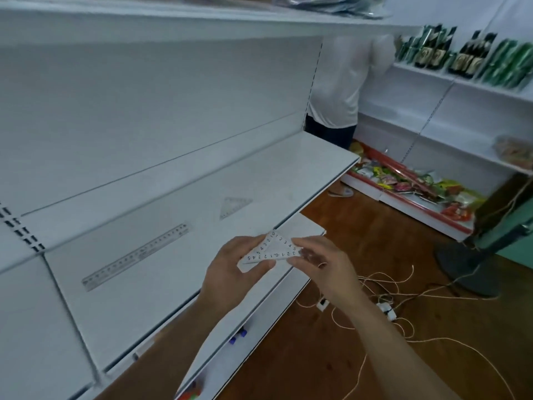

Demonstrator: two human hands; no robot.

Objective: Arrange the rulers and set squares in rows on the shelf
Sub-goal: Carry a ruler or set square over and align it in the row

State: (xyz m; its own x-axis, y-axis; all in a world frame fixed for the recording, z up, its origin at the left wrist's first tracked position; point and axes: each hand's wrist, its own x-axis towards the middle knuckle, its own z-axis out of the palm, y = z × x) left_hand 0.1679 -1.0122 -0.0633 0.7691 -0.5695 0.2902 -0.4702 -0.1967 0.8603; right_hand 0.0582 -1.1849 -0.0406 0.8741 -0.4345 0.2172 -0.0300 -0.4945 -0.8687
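A clear triangular set square (274, 249) with black numbers is held over the front edge of the white shelf (178, 255). My left hand (239, 269) pinches its left part and my right hand (323, 264) pinches its right corner. A clear straight ruler (135, 256) lies flat on the shelf to the left, running diagonally. Another clear set square (234, 206) lies flat on the shelf farther back and to the right.
A lower shelf (259, 327) juts out below with small coloured items. A person in a white shirt (343, 82) stands at the aisle's end. Thin cords (403, 298) and a fan base (467, 267) lie on the wooden floor. Bottles (467, 56) line the right shelves.
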